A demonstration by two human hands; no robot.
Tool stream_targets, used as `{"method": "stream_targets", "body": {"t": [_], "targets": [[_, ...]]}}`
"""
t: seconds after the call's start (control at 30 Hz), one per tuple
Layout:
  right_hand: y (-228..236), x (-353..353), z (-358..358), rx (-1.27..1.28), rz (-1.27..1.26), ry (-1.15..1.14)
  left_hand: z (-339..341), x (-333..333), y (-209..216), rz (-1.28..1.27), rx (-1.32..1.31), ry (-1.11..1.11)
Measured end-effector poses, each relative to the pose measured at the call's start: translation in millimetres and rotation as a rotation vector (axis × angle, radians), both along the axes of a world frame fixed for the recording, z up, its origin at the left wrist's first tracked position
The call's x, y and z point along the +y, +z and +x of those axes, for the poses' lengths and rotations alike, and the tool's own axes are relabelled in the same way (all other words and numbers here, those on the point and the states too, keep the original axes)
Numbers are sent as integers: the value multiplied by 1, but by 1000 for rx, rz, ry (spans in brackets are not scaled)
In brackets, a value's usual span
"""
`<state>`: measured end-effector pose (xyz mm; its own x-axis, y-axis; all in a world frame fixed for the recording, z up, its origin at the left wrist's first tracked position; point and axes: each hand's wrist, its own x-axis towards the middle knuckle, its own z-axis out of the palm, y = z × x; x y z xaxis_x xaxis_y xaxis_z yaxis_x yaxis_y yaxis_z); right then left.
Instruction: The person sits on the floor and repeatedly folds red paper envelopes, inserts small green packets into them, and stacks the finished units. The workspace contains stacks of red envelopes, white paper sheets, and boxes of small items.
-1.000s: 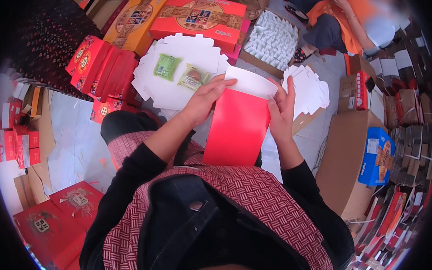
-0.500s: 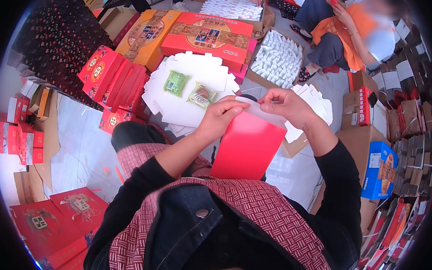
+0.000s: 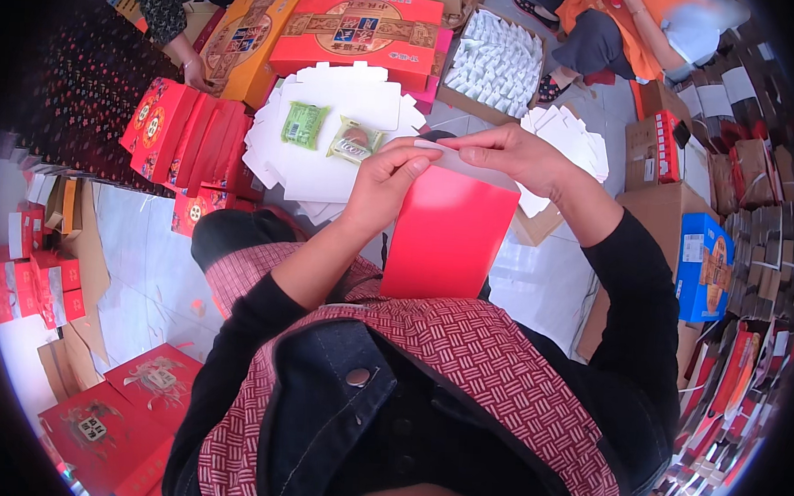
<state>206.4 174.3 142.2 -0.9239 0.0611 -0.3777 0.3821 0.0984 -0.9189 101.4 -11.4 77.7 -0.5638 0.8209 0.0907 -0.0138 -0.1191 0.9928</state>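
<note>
A red carton (image 3: 451, 237) with a white inner side stands upright in front of my lap, its top end facing away from me. My left hand (image 3: 384, 184) is closed on its upper left corner, thumb on the near face. My right hand (image 3: 511, 162) pinches the white flap (image 3: 471, 169) along the top edge, its fingertips close to my left fingers. Just beyond, a green wrapped packet (image 3: 302, 125) and a clear-green packet with a round brown pastry (image 3: 355, 141) lie on a stack of white die-cut cards (image 3: 368, 103).
Red boxes (image 3: 189, 137) stand left of the cards, with large orange (image 3: 246, 42) and red gift boxes (image 3: 357, 35) behind. A carton of white packets (image 3: 496, 66) sits beyond. Another person's hand (image 3: 195, 72) is by the orange box; a seated person (image 3: 637, 32) is far right.
My right fingers have moved left along the flap, nearer my left hand. Another person's arm has come in at the upper left. The whole view has shifted slightly.
</note>
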Motion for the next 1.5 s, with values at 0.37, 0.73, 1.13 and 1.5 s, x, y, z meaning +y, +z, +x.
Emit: {"method": "stream_targets", "body": {"t": [0.37,0.73,1.13,1.5], "targets": [[-7,-11,9,-17,42,-149,12,-5,-8,178,-425,-40],[-23,-15,5,339,441,46,14,-7,-12,-41,-57,-29],[-23,2,39,-47,-198,-373,13,-2,-18,-8,-91,44],[-40,-5,36,148,97,-276,12,2,-14,-63,-94,25]]}}
